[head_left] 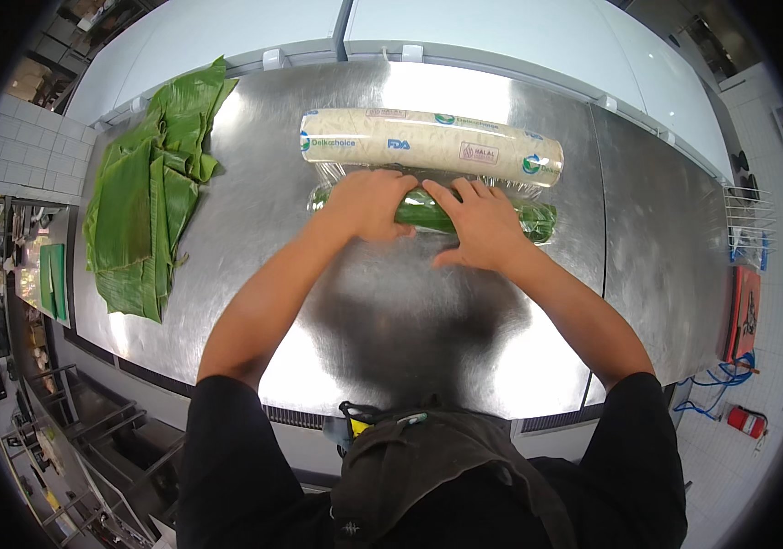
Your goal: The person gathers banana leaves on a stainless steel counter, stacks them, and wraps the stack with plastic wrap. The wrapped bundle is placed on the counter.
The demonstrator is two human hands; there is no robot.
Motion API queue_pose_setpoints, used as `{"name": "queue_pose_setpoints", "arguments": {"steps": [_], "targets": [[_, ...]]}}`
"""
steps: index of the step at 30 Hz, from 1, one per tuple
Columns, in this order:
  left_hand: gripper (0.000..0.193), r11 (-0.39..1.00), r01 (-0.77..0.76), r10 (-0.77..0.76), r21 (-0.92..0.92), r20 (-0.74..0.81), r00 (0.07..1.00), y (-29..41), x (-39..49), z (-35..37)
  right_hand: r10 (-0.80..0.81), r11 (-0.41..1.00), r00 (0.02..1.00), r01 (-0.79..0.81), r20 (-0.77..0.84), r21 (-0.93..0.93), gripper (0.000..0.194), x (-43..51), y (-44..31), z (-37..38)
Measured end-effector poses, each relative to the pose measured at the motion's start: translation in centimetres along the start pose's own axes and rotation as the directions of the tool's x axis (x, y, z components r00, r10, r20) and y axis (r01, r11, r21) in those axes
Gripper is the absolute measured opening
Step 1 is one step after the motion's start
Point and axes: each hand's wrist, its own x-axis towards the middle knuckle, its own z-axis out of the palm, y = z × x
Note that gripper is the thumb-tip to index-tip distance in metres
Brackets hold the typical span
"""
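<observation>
A green roll of banana leaf (425, 214), wrapped in clear plastic film, lies crosswise on the steel worktop. My left hand (372, 204) holds its left part, the fingers bent over the far side. My right hand (479, 223) grips right of the middle, its fingers over the top and its thumb stretched toward me on the near side. Just beyond lies a large roll of cling film (425, 144), its label printed with writing. Clear film stretches from that roll to the green one. My hands hide part of the green roll.
Stacked banana leaves (141, 206) cover the left of the steel worktop (391, 329). White chest units (515, 34) run along its far edge. A red case (745, 312), a wire rack (748, 209) and a fire extinguisher (747, 421) are at the right.
</observation>
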Motion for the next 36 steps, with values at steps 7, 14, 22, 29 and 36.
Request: {"name": "queue_pose_setpoints", "arguments": {"steps": [7, 14, 22, 29, 36], "targets": [[0.082, 0.956, -0.078, 0.246, 0.283, -0.629, 0.737, -2.0, 2.3, -4.8, 0.018, 0.991, 0.999, -0.023, 0.039, 0.132, 0.068, 0.9, 1.6, -0.3], [0.07, 0.984, 0.096, -0.073, 0.149, -0.151, 0.986, -5.2, 5.9, -5.0, -0.008, 0.966, 0.982, -0.041, 0.187, 0.255, 0.063, -0.4, 1.8, -3.4], [0.082, 0.965, -0.114, 0.174, 0.234, -0.253, 0.952, -2.9, 7.6, -2.7, -0.106, 0.849, 0.901, -0.139, 0.421, 0.51, 0.065, -1.2, 4.6, -0.8], [0.088, 0.972, -0.037, 0.081, 0.232, -0.181, 0.98, -3.0, 8.8, -3.0, -0.197, 0.657, 0.843, -0.265, 0.5, 0.706, 0.073, -1.7, 6.9, 1.8], [0.075, 0.948, -0.275, 0.311, 0.159, -0.286, 0.906, 2.2, 0.3, 1.4, -0.027, 0.81, 0.895, -0.241, 0.445, 0.534, 0.088, -2.2, 7.1, 2.3]]}}
